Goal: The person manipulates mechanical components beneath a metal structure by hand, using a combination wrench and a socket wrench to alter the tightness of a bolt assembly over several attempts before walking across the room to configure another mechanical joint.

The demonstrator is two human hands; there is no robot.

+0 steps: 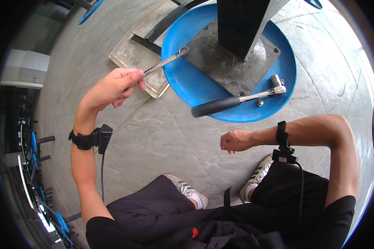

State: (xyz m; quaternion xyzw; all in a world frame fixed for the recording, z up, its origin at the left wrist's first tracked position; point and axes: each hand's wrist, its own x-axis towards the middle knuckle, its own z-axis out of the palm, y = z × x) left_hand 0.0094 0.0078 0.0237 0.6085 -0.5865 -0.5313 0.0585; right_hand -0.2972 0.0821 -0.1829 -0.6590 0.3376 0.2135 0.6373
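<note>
My left hand point(114, 86) grips the end of a slim silver ring spanner point(166, 61), whose ring end reaches over the rim of a round blue base plate point(183, 79). My right hand point(233, 141) hangs in a loose fist with nothing in it, just below the blue plate. A ratchet wrench point(237, 100) with a black handle sits on a bolt at the plate's right side, handle sticking out over the front rim. A grey steel plate point(220, 62) with bolt holes lies in the blue base and carries a dark upright post point(241, 25).
A flat grey cover slab point(131, 54) with a black strap point(147, 43) lies left of the blue base on the stone floor. My two shoes point(187, 191) stand below. Blue-based racks point(33, 166) line the far left.
</note>
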